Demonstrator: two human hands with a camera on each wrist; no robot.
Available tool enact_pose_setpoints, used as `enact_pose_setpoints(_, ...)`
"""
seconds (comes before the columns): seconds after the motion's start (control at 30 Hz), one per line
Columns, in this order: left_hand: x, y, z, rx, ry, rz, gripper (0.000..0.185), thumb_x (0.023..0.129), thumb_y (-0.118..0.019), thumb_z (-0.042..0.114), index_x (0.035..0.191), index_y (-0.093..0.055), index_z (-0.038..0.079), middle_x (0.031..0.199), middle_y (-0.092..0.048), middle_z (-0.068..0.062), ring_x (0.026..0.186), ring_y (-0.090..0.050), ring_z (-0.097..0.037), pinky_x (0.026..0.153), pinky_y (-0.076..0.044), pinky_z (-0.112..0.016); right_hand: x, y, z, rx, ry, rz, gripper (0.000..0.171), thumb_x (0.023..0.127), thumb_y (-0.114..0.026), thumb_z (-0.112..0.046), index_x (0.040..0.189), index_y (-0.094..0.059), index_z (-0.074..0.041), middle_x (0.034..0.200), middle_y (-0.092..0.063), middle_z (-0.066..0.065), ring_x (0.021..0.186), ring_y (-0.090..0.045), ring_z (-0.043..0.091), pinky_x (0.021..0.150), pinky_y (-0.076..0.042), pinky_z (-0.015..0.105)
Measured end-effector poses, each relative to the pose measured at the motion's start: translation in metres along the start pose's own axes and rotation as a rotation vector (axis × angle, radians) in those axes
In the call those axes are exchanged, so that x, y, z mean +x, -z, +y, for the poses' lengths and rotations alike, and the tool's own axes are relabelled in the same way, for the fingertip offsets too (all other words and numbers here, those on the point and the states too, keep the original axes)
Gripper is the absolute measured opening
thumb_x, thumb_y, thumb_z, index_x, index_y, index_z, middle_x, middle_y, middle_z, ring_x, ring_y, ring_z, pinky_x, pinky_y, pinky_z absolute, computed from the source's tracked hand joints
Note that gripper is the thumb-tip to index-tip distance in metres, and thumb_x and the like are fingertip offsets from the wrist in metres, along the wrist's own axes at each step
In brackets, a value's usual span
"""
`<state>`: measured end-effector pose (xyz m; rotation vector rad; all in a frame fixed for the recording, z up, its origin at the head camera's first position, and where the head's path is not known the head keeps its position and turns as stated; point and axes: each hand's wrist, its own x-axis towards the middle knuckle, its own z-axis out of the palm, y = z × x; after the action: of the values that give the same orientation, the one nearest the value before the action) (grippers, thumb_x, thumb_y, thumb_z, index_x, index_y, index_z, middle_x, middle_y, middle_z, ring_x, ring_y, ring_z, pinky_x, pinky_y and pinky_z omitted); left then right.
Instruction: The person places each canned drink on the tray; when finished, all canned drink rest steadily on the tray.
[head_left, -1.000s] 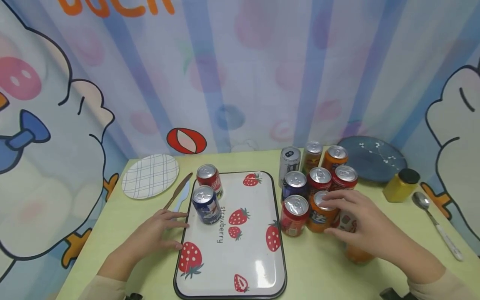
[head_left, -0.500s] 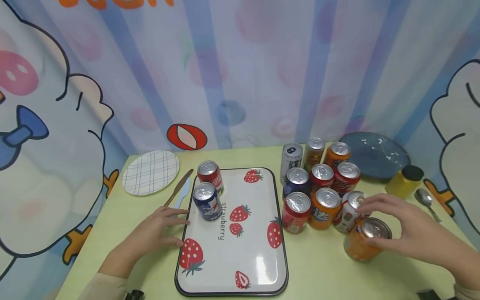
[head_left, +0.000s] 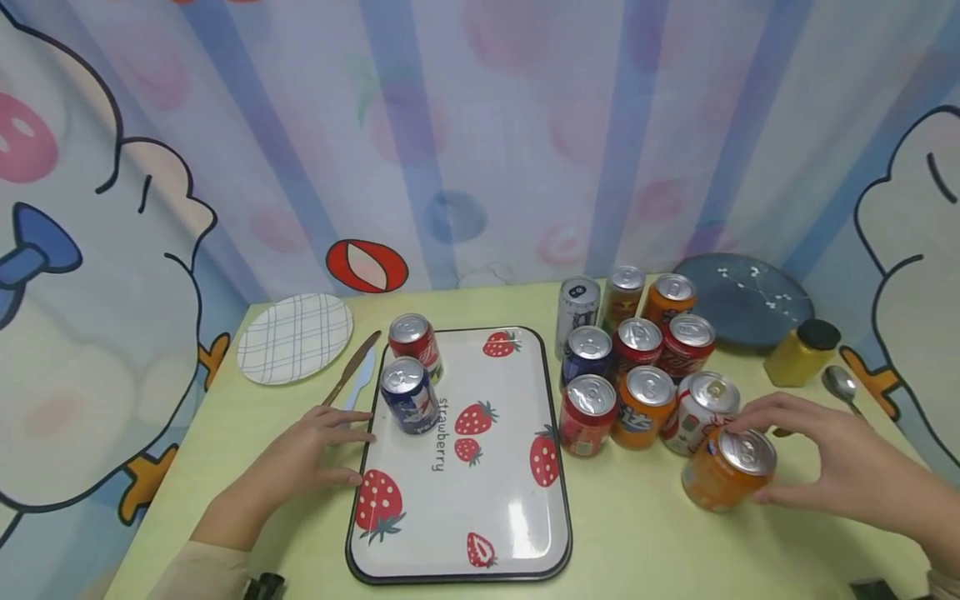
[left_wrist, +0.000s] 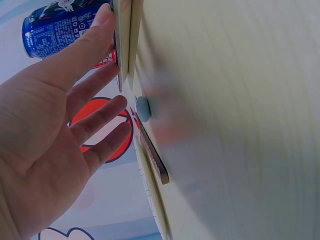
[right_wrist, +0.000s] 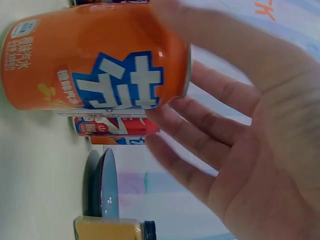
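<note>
My right hand [head_left: 825,467] holds an orange soda can [head_left: 727,471] near its top rim, the thumb on one side and the fingers on the other. In the right wrist view this orange can [right_wrist: 100,57] stands upright on the table, its blue-and-white lettering showing. My left hand [head_left: 300,467] lies beside the white strawberry tray [head_left: 487,500], with loosely extended fingertips at its left edge. A blue can [head_left: 409,396] and a red can [head_left: 415,343] stand at the tray's upper left. In the left wrist view, the blue can [left_wrist: 60,30] shows beyond my left thumb.
Several cans cluster right of the tray, among them a white can [head_left: 701,412] close to the held one. Behind are a dark blue plate [head_left: 742,304], a yellow jar [head_left: 802,354] and a spoon [head_left: 840,385]. A checked plate [head_left: 296,337] and a brown knife [head_left: 352,367] lie left.
My right hand has moved from above the can cluster to the right and nearer, and has taken hold of the orange can. The left hand stays at the tray edge.
</note>
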<state>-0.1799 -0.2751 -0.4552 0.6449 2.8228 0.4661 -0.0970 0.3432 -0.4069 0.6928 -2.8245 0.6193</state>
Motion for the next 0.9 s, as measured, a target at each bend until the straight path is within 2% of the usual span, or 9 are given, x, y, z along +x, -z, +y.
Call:
enact_pose_setpoints(0.17,0.000,-0.001,-0.001,0.001,-0.009,-0.002,0.056,0.076,-0.090,0.043,0.128,-0.075,0.026,0.148,-0.060,-0.004,0.142,-0.047,-0.038,0.123,-0.027,-0.067,-0.001,-0.003,0.002,0.012,-0.033,0.004,0.078,0.052,-0.104,-0.036,0.121,-0.067,-0.035,0.120,-0.066,-0.016,0.106,-0.055,-0.013,0.079,-0.058,0.017)
enact_pose_setpoints(0.33,0.000,-0.002,-0.002,0.000,0.005,-0.007,0.056,0.076,-0.090,0.042,0.128,-0.075,0.027,0.149,-0.060,-0.004,0.143,-0.047,-0.038,0.125,-0.023,-0.066,0.000,-0.004,0.002,0.052,-0.053,-0.014,0.078,0.054,-0.103,-0.034,0.123,-0.067,-0.032,0.119,-0.067,-0.015,0.105,-0.056,-0.012,0.075,-0.061,0.023)
enact_pose_setpoints(0.53,-0.001,-0.002,-0.005,0.005,-0.011,-0.006,0.057,0.076,-0.090,0.042,0.129,-0.074,0.026,0.149,-0.060,-0.005,0.142,-0.047,-0.039,0.123,-0.027,-0.067,0.001,-0.009,-0.006,0.092,-0.019,0.005,0.078,0.051,-0.105,-0.027,0.118,-0.066,-0.031,0.112,-0.068,-0.018,0.094,-0.057,-0.007,0.068,-0.054,0.017)
enact_pose_setpoints(0.73,-0.002,-0.001,-0.004,-0.003,-0.010,-0.015,0.057,0.077,-0.089,0.042,0.129,-0.074,0.026,0.149,-0.060,-0.004,0.142,-0.047,-0.039,0.121,-0.032,-0.067,0.010,-0.014,-0.033,0.207,0.021,-0.023,0.074,0.057,-0.104,-0.029,0.119,-0.064,-0.033,0.111,-0.068,-0.020,0.093,-0.058,-0.002,0.069,-0.050,0.019)
enact_pose_setpoints(0.9,-0.001,-0.001,-0.005,0.014,-0.012,-0.009,0.057,0.076,-0.090,0.043,0.129,-0.074,0.027,0.149,-0.060,-0.004,0.142,-0.048,-0.038,0.122,-0.031,-0.066,0.033,-0.016,-0.067,0.300,0.103,-0.026,0.073,0.059,-0.103,-0.027,0.121,-0.065,-0.030,0.114,-0.068,-0.017,0.094,-0.059,0.001,0.073,-0.054,0.018)
